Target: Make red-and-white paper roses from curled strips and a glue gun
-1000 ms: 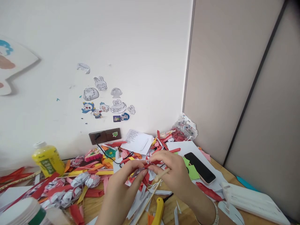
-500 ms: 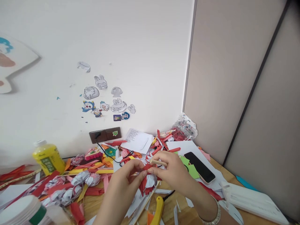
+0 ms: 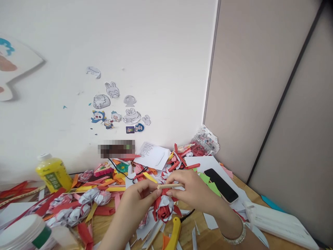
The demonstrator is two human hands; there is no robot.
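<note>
Both my hands meet over the littered table around a red and white folded-paper flower. My left hand is closed, its thumb and forefinger pinching the flower's red paper at the upper left. A short, pale wooden stick lies nearly level across the top of the flower, gripped by the closed fingers of my right hand. The stick's free end comes close to my left fingertips. Just below the flower rests a curved yellow handle with a black cord.
Paper strips and crumpled paper balls cover the left side. A yellow bottle and a white-lidded jar stand there. On the right lie a phone, green paper and a white flat box. A wall rises behind.
The wooden stick has swung level and its free end has moved left, towards my left fingers. More of the paper flower's red and white face shows below my hands.
</note>
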